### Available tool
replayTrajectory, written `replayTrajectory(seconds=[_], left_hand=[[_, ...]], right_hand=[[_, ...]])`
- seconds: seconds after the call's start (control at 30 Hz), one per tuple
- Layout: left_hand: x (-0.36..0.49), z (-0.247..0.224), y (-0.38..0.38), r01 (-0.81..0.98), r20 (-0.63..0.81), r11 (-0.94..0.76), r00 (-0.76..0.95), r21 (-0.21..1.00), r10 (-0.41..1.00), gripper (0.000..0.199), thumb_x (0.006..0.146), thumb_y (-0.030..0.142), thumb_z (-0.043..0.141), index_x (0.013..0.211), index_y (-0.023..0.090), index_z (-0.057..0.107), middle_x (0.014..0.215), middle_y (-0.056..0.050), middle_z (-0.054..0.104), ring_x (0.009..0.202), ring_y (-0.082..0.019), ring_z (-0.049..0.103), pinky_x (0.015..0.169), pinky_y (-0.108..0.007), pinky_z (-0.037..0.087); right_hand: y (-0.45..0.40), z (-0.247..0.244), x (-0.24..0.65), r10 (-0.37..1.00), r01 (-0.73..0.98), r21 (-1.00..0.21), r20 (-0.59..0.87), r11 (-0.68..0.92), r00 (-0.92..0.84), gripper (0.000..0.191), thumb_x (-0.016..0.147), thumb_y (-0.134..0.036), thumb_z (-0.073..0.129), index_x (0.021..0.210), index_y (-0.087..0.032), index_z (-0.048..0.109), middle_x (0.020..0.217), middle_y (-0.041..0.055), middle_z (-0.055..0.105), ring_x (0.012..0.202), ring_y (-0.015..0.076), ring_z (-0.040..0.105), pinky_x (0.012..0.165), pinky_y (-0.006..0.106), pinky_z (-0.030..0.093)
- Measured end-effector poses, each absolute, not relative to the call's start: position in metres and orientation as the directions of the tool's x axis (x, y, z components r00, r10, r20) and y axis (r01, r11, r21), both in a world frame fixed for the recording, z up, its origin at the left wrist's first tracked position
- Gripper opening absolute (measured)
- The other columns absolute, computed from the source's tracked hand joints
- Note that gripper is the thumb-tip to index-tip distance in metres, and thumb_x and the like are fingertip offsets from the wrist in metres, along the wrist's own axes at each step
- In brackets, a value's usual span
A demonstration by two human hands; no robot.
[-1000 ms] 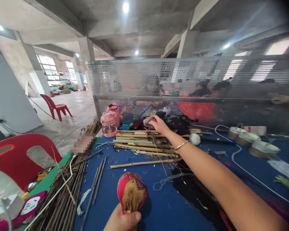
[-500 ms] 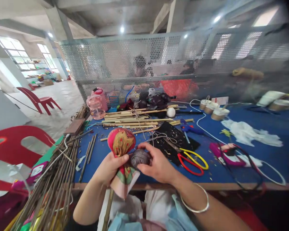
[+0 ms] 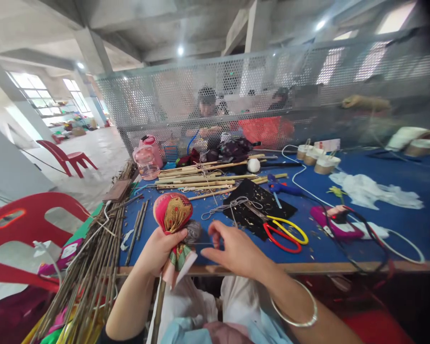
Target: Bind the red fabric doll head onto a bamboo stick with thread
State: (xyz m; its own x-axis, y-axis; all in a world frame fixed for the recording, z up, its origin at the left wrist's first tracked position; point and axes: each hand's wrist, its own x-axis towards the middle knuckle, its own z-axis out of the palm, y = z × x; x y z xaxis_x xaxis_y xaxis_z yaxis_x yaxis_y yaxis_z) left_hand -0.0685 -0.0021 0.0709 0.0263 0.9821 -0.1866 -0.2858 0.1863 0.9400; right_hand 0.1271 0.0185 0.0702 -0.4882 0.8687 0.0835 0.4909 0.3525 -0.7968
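Note:
My left hand (image 3: 161, 251) is wrapped round the gathered neck of a patterned red, gold and green cloth (image 3: 174, 212). The cloth's top is bunched into a round head, and its loose corners hang below the fist. Out of it a thin wooden stick (image 3: 159, 310) runs down toward my lap. A ball of grey yarn (image 3: 193, 231) sits against the right side of the cloth, by my left thumb; I cannot tell what supports it. To the right, my right hand (image 3: 232, 248) is open, thumb and bent fingers apart. A fine strand stretches from the cloth toward it.
Scissors (image 3: 286, 233) with red and yellow handles lie on a black cloth (image 3: 247, 220). Behind are bamboo sticks (image 3: 197, 183), a white ball (image 3: 253, 165) and a blue glue gun (image 3: 284, 188). Long twigs (image 3: 89, 267) lean at the table's left; a power strip (image 3: 344, 227) lies right.
My right hand has let go of the grey yarn ball and drawn slightly right, its fingers parting. The yarn ball now sits closer against the cloth. My left hand keeps its grip, shifted slightly left.

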Motion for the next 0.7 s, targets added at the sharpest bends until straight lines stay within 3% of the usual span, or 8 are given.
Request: replayTrajectory(seconds=[0.03, 0.13, 0.23, 0.33, 0.43, 0.5, 0.63, 0.7], left_hand=[[-0.069, 0.070, -0.002, -0.290, -0.209, 0.205, 0.016, 0.935, 0.978, 0.032, 0.064, 0.027, 0.077, 0.089, 0.012, 0.064, 0.067, -0.001, 0.068, 0.056, -0.014, 0.061, 0.058, -0.027, 0.051], [-0.067, 0.068, -0.004, -0.322, -0.232, 0.246, 0.084, 0.914, 0.969, 0.032, 0.062, 0.026, 0.078, 0.086, 0.012, 0.063, 0.066, -0.002, 0.067, 0.052, -0.015, 0.061, 0.056, -0.029, 0.051], [-0.064, 0.070, -0.010, -0.363, -0.226, 0.279, 0.182, 0.889, 0.957, 0.043, 0.060, 0.028, 0.079, 0.097, 0.011, 0.064, 0.071, -0.006, 0.070, 0.054, -0.018, 0.063, 0.057, -0.031, 0.052], [-0.067, 0.073, -0.012, -0.378, -0.225, 0.268, 0.154, 0.886, 0.962, 0.048, 0.059, 0.030, 0.079, 0.100, 0.010, 0.065, 0.068, -0.006, 0.069, 0.053, -0.019, 0.063, 0.057, -0.031, 0.051], [-0.073, 0.070, -0.007, -0.323, -0.198, 0.200, 0.040, 0.925, 0.979, 0.037, 0.061, 0.028, 0.078, 0.092, 0.010, 0.066, 0.068, -0.004, 0.068, 0.057, -0.017, 0.062, 0.061, -0.029, 0.050], [-0.074, 0.067, -0.003, -0.253, -0.151, 0.142, -0.016, 0.957, 0.988, 0.032, 0.062, 0.026, 0.077, 0.088, 0.011, 0.066, 0.072, -0.002, 0.068, 0.063, -0.016, 0.061, 0.065, -0.027, 0.049], [-0.067, 0.066, -0.005, -0.257, -0.123, 0.139, 0.079, 0.956, 0.989, 0.037, 0.062, 0.026, 0.077, 0.094, 0.010, 0.067, 0.082, -0.005, 0.070, 0.075, -0.018, 0.063, 0.072, -0.028, 0.049], [-0.065, 0.070, -0.011, -0.338, -0.146, 0.186, 0.141, 0.923, 0.979, 0.047, 0.059, 0.027, 0.079, 0.101, 0.010, 0.067, 0.082, -0.007, 0.071, 0.072, -0.020, 0.063, 0.069, -0.028, 0.049]], right_hand=[[0.019, 0.078, 0.132, 0.833, 0.488, -0.778, 0.081, 0.397, -0.548, 0.017, 0.077, -0.035, 0.063, 0.081, -0.019, 0.060, 0.063, -0.0020, 0.058, 0.053, 0.0097, 0.045, 0.051, 0.022, 0.032], [0.031, 0.090, 0.134, 0.724, 0.276, -0.834, 0.197, 0.478, -0.661, 0.022, 0.087, -0.032, 0.050, 0.075, -0.018, 0.063, 0.063, -0.0020, 0.059, 0.058, 0.0099, 0.049, 0.056, 0.021, 0.037], [0.049, 0.071, 0.116, 0.807, 0.138, -0.892, 0.310, 0.429, -0.503, 0.019, 0.084, -0.031, 0.052, 0.078, -0.017, 0.063, 0.071, -0.0004, 0.063, 0.067, 0.0123, 0.055, 0.066, 0.023, 0.043], [0.045, 0.041, 0.095, 0.846, 0.249, -0.888, 0.234, 0.387, -0.479, 0.019, 0.083, -0.022, 0.047, 0.078, -0.016, 0.064, 0.074, 0.0026, 0.067, 0.070, 0.0154, 0.059, 0.066, 0.024, 0.045], [0.020, 0.039, 0.092, 0.727, 0.446, -0.692, 0.165, 0.567, -0.667, 0.021, 0.081, -0.015, 0.046, 0.076, -0.016, 0.067, 0.077, 0.0070, 0.070, 0.070, 0.0177, 0.062, 0.063, 0.025, 0.043], [0.010, 0.058, 0.099, 0.641, 0.445, -0.595, 0.160, 0.669, -0.750, 0.022, 0.085, -0.018, 0.046, 0.079, -0.017, 0.068, 0.078, 0.0071, 0.071, 0.069, 0.0169, 0.062, 0.062, 0.024, 0.041], [0.033, 0.085, 0.113, 0.722, 0.312, -0.738, 0.328, 0.599, -0.609, 0.026, 0.089, -0.031, 0.046, 0.083, -0.019, 0.068, 0.078, 0.0024, 0.069, 0.071, 0.0142, 0.061, 0.067, 0.023, 0.042], [0.049, 0.074, 0.111, 0.795, 0.213, -0.857, 0.306, 0.469, -0.523, 0.025, 0.085, -0.035, 0.051, 0.079, -0.017, 0.068, 0.075, 0.0014, 0.068, 0.070, 0.0147, 0.060, 0.067, 0.024, 0.044]])
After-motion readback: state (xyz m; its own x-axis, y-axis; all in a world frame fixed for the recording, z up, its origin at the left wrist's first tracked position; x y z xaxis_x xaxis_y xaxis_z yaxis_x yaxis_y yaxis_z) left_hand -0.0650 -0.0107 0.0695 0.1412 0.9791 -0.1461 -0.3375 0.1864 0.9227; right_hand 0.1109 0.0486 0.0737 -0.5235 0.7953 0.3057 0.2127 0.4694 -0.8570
